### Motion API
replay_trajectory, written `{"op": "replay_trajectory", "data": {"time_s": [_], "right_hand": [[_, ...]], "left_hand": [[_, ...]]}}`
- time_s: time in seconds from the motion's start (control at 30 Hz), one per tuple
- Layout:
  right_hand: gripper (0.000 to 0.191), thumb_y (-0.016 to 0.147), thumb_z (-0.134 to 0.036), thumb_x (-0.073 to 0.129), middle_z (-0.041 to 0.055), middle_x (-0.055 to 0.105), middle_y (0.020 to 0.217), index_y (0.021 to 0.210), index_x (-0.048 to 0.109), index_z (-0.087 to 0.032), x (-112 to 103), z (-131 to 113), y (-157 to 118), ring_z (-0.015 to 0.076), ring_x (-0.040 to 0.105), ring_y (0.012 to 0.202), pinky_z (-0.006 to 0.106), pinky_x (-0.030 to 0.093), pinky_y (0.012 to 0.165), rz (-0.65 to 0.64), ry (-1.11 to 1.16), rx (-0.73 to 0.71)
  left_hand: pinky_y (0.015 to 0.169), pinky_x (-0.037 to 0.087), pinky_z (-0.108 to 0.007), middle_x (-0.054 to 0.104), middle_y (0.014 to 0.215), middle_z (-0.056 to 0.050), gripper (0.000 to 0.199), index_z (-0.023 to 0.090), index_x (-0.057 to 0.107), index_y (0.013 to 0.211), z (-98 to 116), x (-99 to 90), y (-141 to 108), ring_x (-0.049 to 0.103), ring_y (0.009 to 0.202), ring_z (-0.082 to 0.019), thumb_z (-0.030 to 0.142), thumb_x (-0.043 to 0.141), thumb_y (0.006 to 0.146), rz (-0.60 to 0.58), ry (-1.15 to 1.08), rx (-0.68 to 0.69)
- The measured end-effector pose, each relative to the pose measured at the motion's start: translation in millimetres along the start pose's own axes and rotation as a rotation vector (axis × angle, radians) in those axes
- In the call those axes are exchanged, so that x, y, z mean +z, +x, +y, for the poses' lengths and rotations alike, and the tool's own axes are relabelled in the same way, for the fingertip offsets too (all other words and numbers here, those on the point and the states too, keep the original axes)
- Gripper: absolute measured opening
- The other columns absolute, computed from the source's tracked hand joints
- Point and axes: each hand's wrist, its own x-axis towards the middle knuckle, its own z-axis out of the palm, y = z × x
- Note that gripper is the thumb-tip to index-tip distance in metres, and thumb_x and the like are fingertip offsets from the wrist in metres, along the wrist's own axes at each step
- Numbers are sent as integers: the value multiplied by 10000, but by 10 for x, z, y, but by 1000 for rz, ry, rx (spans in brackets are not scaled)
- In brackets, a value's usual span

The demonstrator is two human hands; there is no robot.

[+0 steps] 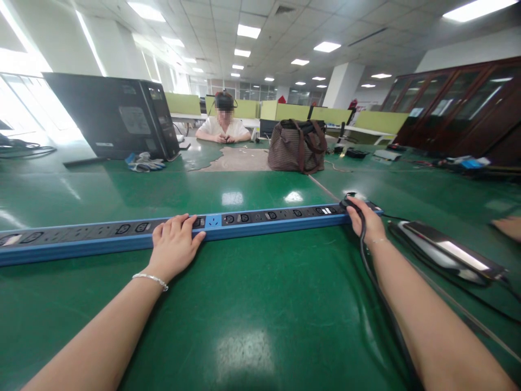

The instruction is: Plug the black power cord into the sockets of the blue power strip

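A long blue-and-black power strip (pixel 260 218) with several sockets lies across the green surface, running out of view at the left. My left hand (pixel 175 243) grips it just left of the light-blue socket, fingers over the top and thumb along the near side. At the strip's right end, my right hand (pixel 365 220) is closed on a black plug (pixel 348 202). A thick black cable (pixel 368 266) runs from that plug down along my right forearm. My fingers hide part of the plug, so I cannot tell how far it sits in a socket.
To the right lies a black-and-white device (pixel 443 252) with cables. Farther off stand a brown bag (pixel 297 145) and a black computer case (pixel 114 117), with gloves (pixel 145 162) beside it. A person (pixel 223 125) sits across the table. Another person's hand (pixel 508 228) shows at the right edge.
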Motion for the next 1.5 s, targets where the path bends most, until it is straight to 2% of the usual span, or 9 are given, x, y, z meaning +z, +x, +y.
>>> {"op": "replay_trajectory", "data": {"time_s": [0.27,0.63,0.77,0.93,1.17,1.5], "right_hand": [[442,825,-405,446,107,649,1008,1173,588,-172,10,83,33,242,609,902,388,465,839,40,23,8],[434,811,-394,451,97,666,968,1163,610,-195,-15,11,39,253,615,857,394,481,793,43,-77,51],[431,812,-388,455,84,668,1015,1185,601,-230,-54,-64,51,258,617,888,392,481,800,4,-146,75],[441,820,-406,452,73,687,930,1216,588,-269,-82,-133,37,259,634,750,405,490,707,-109,-247,160],[450,810,-409,459,87,693,909,1193,617,-233,6,-33,-5,239,633,721,348,491,649,-12,-224,107],[473,806,-439,458,84,698,857,1222,594,-259,-10,-84,-4,256,632,688,381,491,640,-59,-224,224]], "left_hand": [[991,261,-475,478,1305,-159,570,157,457,1298,0,2,3,412,1194,-304,495,301,866,-2,-9,-5],[989,258,-480,481,1305,-163,567,160,466,1292,-5,3,6,415,1192,-311,490,313,856,0,-32,-7],[989,258,-478,481,1304,-163,570,155,464,1293,-8,9,7,415,1190,-310,491,312,858,2,-26,0],[992,259,-481,482,1303,-159,571,158,468,1291,1,-2,6,417,1192,-311,494,311,857,-1,-29,-7],[998,260,-482,477,1314,-158,568,169,461,1296,2,-4,4,412,1203,-304,497,311,857,-10,-25,-13],[1010,249,-471,475,1312,-153,561,163,457,1293,9,-4,-3,406,1211,-297,491,302,865,2,-9,-8]]}}
